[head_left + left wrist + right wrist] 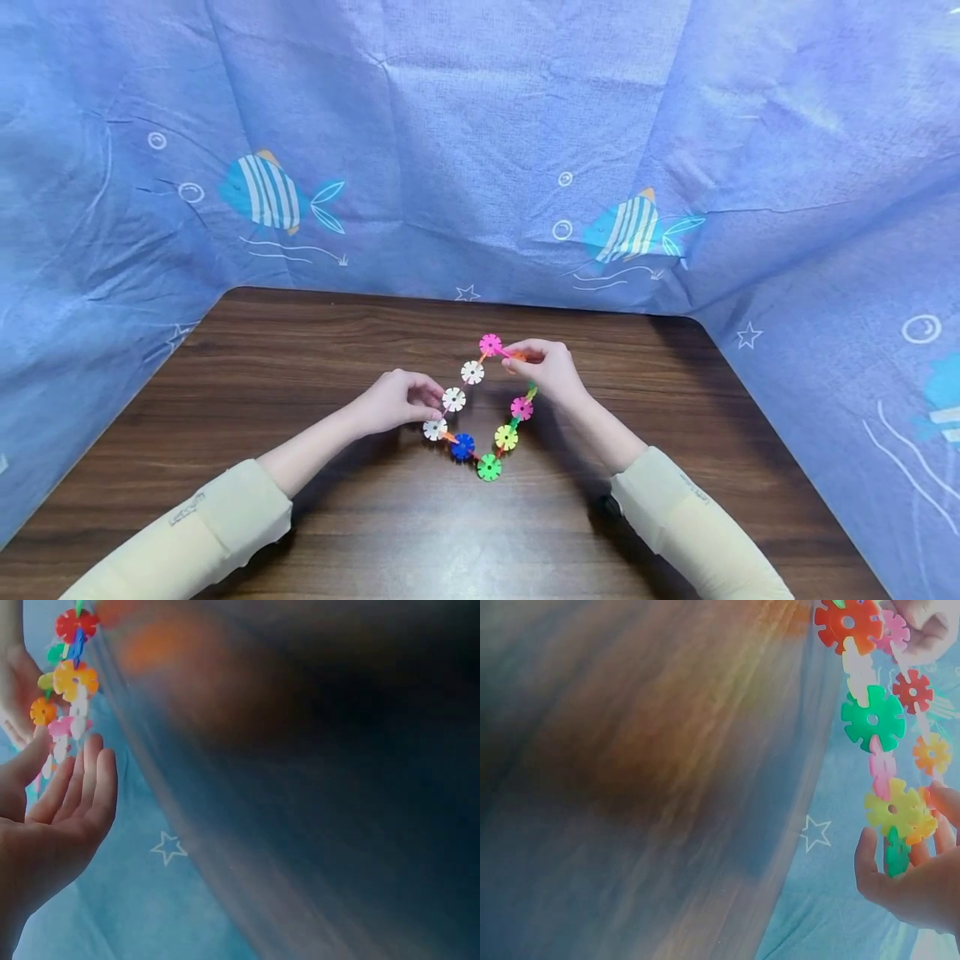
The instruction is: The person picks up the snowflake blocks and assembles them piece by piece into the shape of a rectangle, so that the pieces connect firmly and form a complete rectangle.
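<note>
A closed ring of colourful notched plastic discs (506, 437), slotted edge to edge, hangs between my two hands above the table. My left hand (397, 404) holds its left side, thumb and fingertips at the white discs (453, 400). Across from it, my right hand (551, 371) pinches the upper right stretch by an orange disc (517, 357), next to a bright pink disc (491, 345). A blue disc (462, 447) and a green disc (489, 467) form the near end. In the right wrist view, a yellow disc (892, 810) lies by the right hand's fingers. Part of the ring's right side is hidden behind that hand.
The dark wooden table (337, 333) spreads under both forearms. Behind it and along its sides hangs a blue cloth (480, 167) printed with fish, bubbles and stars. A small dark object (611, 505) shows under the right sleeve's cuff.
</note>
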Action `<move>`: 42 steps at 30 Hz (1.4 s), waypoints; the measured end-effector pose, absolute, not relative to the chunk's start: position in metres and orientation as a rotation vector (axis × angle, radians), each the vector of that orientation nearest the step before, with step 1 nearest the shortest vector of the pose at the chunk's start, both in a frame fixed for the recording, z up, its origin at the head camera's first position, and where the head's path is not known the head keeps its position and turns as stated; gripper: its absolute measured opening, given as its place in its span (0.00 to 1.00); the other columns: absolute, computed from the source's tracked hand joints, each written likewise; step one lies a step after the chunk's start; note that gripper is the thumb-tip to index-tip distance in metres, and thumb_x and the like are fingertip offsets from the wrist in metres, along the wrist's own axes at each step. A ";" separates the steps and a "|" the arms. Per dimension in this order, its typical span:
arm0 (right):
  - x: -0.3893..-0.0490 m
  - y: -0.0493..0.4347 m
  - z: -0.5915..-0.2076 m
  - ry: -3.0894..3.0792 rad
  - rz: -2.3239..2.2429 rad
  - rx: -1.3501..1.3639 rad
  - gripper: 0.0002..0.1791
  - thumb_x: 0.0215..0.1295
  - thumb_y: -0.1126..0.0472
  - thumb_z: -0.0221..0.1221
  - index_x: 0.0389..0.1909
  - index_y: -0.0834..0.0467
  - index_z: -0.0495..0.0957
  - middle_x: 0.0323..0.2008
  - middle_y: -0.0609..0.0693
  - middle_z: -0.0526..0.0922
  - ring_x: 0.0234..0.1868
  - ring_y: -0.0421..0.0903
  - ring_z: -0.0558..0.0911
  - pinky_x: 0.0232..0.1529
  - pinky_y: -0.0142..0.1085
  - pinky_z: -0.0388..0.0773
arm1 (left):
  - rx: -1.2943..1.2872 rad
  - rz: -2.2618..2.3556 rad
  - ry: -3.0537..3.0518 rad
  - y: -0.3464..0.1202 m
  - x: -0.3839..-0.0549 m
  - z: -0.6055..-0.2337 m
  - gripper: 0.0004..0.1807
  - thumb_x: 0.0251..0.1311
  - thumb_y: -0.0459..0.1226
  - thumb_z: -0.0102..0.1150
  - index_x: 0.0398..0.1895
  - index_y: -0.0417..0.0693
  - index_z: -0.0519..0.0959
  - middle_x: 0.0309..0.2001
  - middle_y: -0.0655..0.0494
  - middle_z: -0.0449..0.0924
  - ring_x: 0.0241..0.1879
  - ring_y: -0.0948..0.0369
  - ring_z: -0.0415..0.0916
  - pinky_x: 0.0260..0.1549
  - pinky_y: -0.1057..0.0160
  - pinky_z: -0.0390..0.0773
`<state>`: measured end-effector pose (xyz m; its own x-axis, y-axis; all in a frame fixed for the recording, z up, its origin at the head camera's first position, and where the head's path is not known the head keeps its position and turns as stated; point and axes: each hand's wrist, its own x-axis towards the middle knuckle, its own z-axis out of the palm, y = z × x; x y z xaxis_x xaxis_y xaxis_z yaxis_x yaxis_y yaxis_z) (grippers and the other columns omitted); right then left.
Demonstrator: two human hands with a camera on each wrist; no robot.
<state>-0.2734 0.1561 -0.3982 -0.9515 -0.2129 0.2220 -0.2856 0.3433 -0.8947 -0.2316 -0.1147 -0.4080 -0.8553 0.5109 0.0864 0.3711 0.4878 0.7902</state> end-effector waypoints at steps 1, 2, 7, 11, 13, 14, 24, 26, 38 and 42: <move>-0.273 0.157 -0.398 -2.512 1.732 0.452 0.13 0.55 0.65 0.67 0.40 0.66 0.83 0.33 0.61 0.86 0.31 0.45 0.86 0.34 0.34 0.81 | 0.767 1.301 2.548 -0.115 -0.231 -0.409 0.14 0.52 0.35 0.68 0.41 0.39 0.81 0.33 0.52 0.85 0.32 0.64 0.82 0.33 0.69 0.79; -0.273 0.159 -0.399 -2.506 1.751 0.443 0.13 0.55 0.65 0.67 0.41 0.66 0.82 0.33 0.62 0.86 0.32 0.46 0.86 0.35 0.36 0.82 | 0.759 1.305 2.527 -0.115 -0.230 -0.409 0.14 0.52 0.33 0.68 0.42 0.39 0.81 0.32 0.52 0.85 0.32 0.64 0.81 0.32 0.70 0.79; -0.272 0.164 -0.401 -2.504 1.790 0.420 0.14 0.56 0.66 0.66 0.42 0.67 0.81 0.33 0.63 0.85 0.31 0.45 0.86 0.36 0.39 0.82 | 0.746 1.304 2.530 -0.118 -0.230 -0.411 0.13 0.49 0.26 0.65 0.41 0.37 0.80 0.31 0.52 0.83 0.30 0.65 0.80 0.30 0.70 0.79; -0.269 0.169 -0.401 -2.578 1.708 0.438 0.11 0.56 0.67 0.65 0.41 0.65 0.82 0.31 0.59 0.86 0.28 0.39 0.84 0.30 0.30 0.80 | 0.742 1.280 2.598 -0.121 -0.235 -0.411 0.13 0.48 0.24 0.64 0.39 0.38 0.81 0.30 0.53 0.83 0.29 0.65 0.79 0.30 0.70 0.79; -0.269 0.172 -0.402 -2.623 1.599 0.466 0.10 0.55 0.66 0.66 0.39 0.64 0.83 0.29 0.57 0.86 0.28 0.38 0.84 0.28 0.29 0.79 | 0.737 1.270 2.637 -0.122 -0.239 -0.409 0.13 0.48 0.24 0.64 0.39 0.39 0.82 0.30 0.53 0.83 0.29 0.64 0.79 0.30 0.69 0.78; -0.269 0.174 -0.402 -2.643 1.540 0.488 0.10 0.55 0.66 0.66 0.38 0.63 0.83 0.29 0.56 0.87 0.28 0.38 0.84 0.27 0.29 0.78 | 0.733 1.265 2.655 -0.122 -0.241 -0.409 0.13 0.48 0.25 0.64 0.39 0.40 0.82 0.30 0.54 0.83 0.29 0.64 0.79 0.30 0.68 0.78; -0.279 0.185 -0.411 -2.750 1.036 0.618 0.06 0.50 0.63 0.69 0.30 0.56 0.84 0.23 0.46 0.85 0.26 0.38 0.81 0.30 0.31 0.76 | 0.714 1.196 2.761 -0.118 -0.271 -0.407 0.11 0.51 0.26 0.63 0.39 0.40 0.82 0.33 0.53 0.84 0.32 0.62 0.78 0.35 0.64 0.77; -0.283 0.185 -0.413 -2.777 1.012 0.638 0.06 0.50 0.62 0.69 0.29 0.57 0.83 0.23 0.46 0.84 0.25 0.37 0.80 0.29 0.31 0.75 | 0.702 1.176 2.774 -0.117 -0.279 -0.407 0.10 0.52 0.26 0.62 0.39 0.41 0.83 0.33 0.53 0.84 0.33 0.62 0.78 0.36 0.63 0.77; -0.309 0.186 -0.425 -2.894 1.088 0.707 0.09 0.49 0.63 0.69 0.30 0.58 0.80 0.24 0.46 0.82 0.26 0.37 0.78 0.28 0.29 0.75 | 0.731 1.048 2.791 -0.121 -0.322 -0.419 0.08 0.60 0.30 0.58 0.40 0.45 0.84 0.37 0.54 0.84 0.41 0.58 0.76 0.44 0.57 0.75; -0.315 0.186 -0.427 -2.894 1.163 0.733 0.12 0.50 0.65 0.69 0.35 0.60 0.78 0.24 0.47 0.82 0.28 0.37 0.79 0.30 0.29 0.74 | 0.723 1.035 2.780 -0.124 -0.331 -0.423 0.07 0.61 0.32 0.59 0.38 0.47 0.84 0.38 0.54 0.84 0.41 0.58 0.76 0.45 0.57 0.75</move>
<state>-0.3152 0.1860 -0.4268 -0.8935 -0.4356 0.1096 -0.3903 0.6321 -0.6695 -0.3310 -0.1238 -0.4231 -0.8842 0.4603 0.0802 0.4007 0.6586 0.6369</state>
